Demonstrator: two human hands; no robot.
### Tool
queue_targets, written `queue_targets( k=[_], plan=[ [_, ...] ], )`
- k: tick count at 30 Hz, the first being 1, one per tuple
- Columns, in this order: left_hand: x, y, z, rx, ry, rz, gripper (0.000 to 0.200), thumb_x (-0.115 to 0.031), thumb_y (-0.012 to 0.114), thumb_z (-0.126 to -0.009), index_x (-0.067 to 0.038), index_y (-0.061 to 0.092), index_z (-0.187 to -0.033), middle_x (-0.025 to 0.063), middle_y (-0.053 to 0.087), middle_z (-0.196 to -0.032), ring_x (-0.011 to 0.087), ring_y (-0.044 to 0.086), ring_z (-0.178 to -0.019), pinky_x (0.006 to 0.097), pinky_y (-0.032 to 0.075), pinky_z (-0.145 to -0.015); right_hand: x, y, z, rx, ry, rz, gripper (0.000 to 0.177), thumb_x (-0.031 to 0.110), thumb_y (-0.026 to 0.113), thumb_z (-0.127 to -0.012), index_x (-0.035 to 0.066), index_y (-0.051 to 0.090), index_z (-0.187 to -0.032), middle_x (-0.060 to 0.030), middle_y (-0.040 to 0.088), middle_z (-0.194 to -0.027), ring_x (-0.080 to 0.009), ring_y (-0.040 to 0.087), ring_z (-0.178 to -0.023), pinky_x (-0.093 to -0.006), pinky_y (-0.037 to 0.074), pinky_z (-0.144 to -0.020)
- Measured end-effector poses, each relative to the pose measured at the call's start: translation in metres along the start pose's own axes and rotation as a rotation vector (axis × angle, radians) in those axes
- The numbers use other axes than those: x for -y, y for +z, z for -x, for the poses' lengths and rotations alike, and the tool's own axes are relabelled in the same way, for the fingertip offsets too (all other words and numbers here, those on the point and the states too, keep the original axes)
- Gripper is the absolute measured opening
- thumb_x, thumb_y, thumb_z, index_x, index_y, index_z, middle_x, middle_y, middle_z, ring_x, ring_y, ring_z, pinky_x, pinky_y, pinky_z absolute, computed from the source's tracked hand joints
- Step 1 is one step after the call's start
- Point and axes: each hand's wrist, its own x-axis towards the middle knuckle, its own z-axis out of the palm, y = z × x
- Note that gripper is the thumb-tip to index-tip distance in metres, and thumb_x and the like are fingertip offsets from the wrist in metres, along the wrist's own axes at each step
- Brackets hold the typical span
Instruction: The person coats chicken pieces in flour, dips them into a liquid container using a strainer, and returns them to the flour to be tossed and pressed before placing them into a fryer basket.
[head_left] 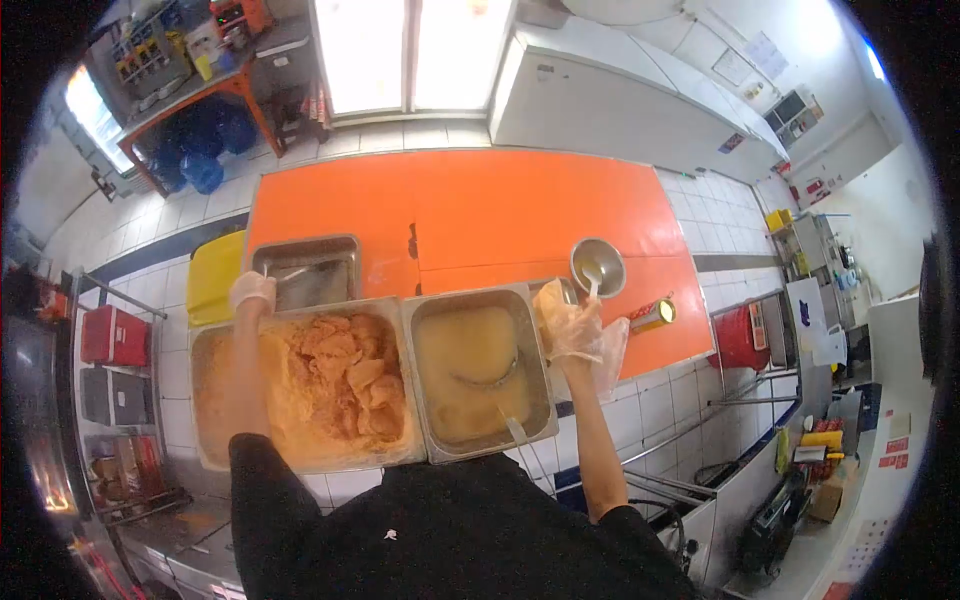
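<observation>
My gloved left hand [253, 292] is closed at the near-left corner of a shallow metal tray [345, 243], its fingertips partly hidden. Under that forearm, a large metal pan holds raw, pale orange meat pieces [350, 375] beside orange-yellow powder [275, 365]. My right hand [577, 335], in a loose clear glove, grips a light-coloured utensil [593, 283] that reaches into a round steel bowl [610, 258]. Just left of that hand is a yellowish container [550, 303], partly covered. A deep metal pan of cloudy yellowish liquid [465, 345] stands between my arms, with a curved metal piece [488, 378] in it.
The pans stand along the near edge of an orange table [520, 200]. An opened tin can [655, 315] lies at the right. A yellow bin [215, 280] stands off the left edge. White chest freezers [610, 100] line the back; metal racks flank both sides.
</observation>
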Motion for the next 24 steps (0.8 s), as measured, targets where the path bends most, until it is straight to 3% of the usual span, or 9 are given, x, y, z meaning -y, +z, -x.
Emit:
queue_targets(
  k=[3, 5, 7, 9, 11, 15, 18, 22, 24],
  plan=[
    [-0.006, 0.006, -0.010, 0.016, 0.006, 0.014, 0.040, -0.036, 0.053, -0.086, -0.004, 0.073, -0.095, 0.0230, 0.069, -0.100, 0.0365, 0.067, -0.096, 0.0459, 0.053, -0.085, -0.048, 0.014, 0.014, 0.036, -0.417, 0.209, 0.032, 0.025, 0.056, -0.091, 0.001, 0.055, -0.110, -0.0214, 0.061, -0.095, -0.0400, 0.061, -0.089, -0.0491, 0.048, -0.074],
    [-0.019, -0.010, 0.018, -0.284, 0.264, 0.204, 0.033, -0.030, 0.056, -0.088, -0.003, 0.072, -0.098, 0.0207, 0.070, -0.093, 0.0328, 0.069, -0.092, 0.0427, 0.054, -0.082, -0.044, 0.014, 0.007, 0.099, -0.360, 0.217, 0.029, 0.023, 0.056, -0.091, 0.001, 0.056, -0.110, -0.0208, 0.062, -0.093, -0.0399, 0.062, -0.087, -0.0493, 0.048, -0.073],
    [-0.053, -0.048, 0.068, -0.214, 0.141, 0.547, 0.022, -0.022, 0.060, -0.088, -0.004, 0.071, -0.097, 0.0160, 0.071, -0.088, 0.0296, 0.069, -0.088, 0.0388, 0.054, -0.079, -0.038, 0.016, 0.002, 0.164, -0.295, 0.211, 0.027, 0.022, 0.055, -0.091, 0.001, 0.057, -0.109, -0.0202, 0.062, -0.090, -0.0397, 0.062, -0.085, -0.0495, 0.048, -0.072],
    [-0.068, -0.039, 0.101, -0.336, 0.357, 0.751, 0.015, -0.015, 0.062, -0.086, -0.006, 0.070, -0.095, 0.0141, 0.071, -0.087, 0.0296, 0.068, -0.086, 0.0368, 0.053, -0.076, -0.036, 0.008, -0.006, 0.122, -0.423, 0.031, 0.017, 0.019, 0.054, -0.092, 0.004, 0.058, -0.098, -0.0179, 0.062, -0.080, -0.0379, 0.062, -0.078, -0.0478, 0.049, -0.068],
    [-0.082, 0.003, 0.118, -0.115, 0.398, 1.373, 0.020, -0.020, 0.058, -0.093, -0.004, 0.071, -0.098, 0.0083, 0.072, -0.087, 0.0159, 0.065, -0.075, 0.0307, 0.053, -0.071, -0.027, -0.002, -0.020, 0.117, -0.453, 0.027, 0.016, 0.018, 0.055, -0.092, 0.004, 0.058, -0.097, -0.0174, 0.061, -0.078, -0.0374, 0.062, -0.077, -0.0472, 0.049, -0.067],
    [-0.136, -0.046, 0.211, -0.256, 0.555, 0.888, 0.017, -0.016, 0.062, -0.083, -0.006, 0.071, -0.095, 0.0170, 0.070, -0.093, 0.0355, 0.066, -0.089, 0.0410, 0.053, -0.079, 0.011, -0.024, -0.062, 0.108, -0.576, 0.061, 0.010, 0.015, 0.056, -0.091, 0.005, 0.056, -0.091, -0.0152, 0.059, -0.072, -0.0353, 0.062, -0.072, -0.0448, 0.049, -0.064],
    [-0.171, -0.058, 0.237, -0.245, 0.618, 0.981, 0.020, -0.019, 0.061, -0.084, -0.005, 0.071, -0.094, 0.0186, 0.069, -0.095, 0.0360, 0.066, -0.090, 0.0418, 0.052, -0.078, 0.045, -0.055, -0.080, 0.170, -0.576, 0.200, 0.010, 0.016, 0.056, -0.091, 0.007, 0.059, -0.093, -0.0167, 0.061, -0.082, -0.0357, 0.061, -0.080, -0.0460, 0.049, -0.066],
    [-0.189, -0.070, 0.243, -0.116, 0.549, 1.081, 0.029, -0.030, 0.061, -0.091, -0.005, 0.071, -0.100, 0.0145, 0.071, -0.093, 0.0216, 0.069, -0.089, 0.0332, 0.052, -0.077, 0.095, -0.097, -0.099, -0.178, -0.968, 0.157, 0.007, 0.014, 0.058, -0.089, 0.012, 0.059, -0.096, -0.0099, 0.053, -0.067, -0.0297, 0.056, -0.063, -0.0413, 0.048, -0.057],
    [-0.192, -0.058, 0.240, 0.067, 0.490, 1.252, 0.034, -0.036, 0.060, -0.093, -0.006, 0.070, -0.106, 0.0116, 0.072, -0.099, 0.0205, 0.069, -0.092, 0.0330, 0.053, -0.080, 0.149, -0.151, -0.093, 0.049, -0.986, 0.266, 0.023, 0.014, 0.057, -0.089, 0.010, 0.062, -0.110, -0.0133, 0.062, -0.088, -0.0324, 0.061, -0.078, -0.0440, 0.048, -0.063]
  ],
)
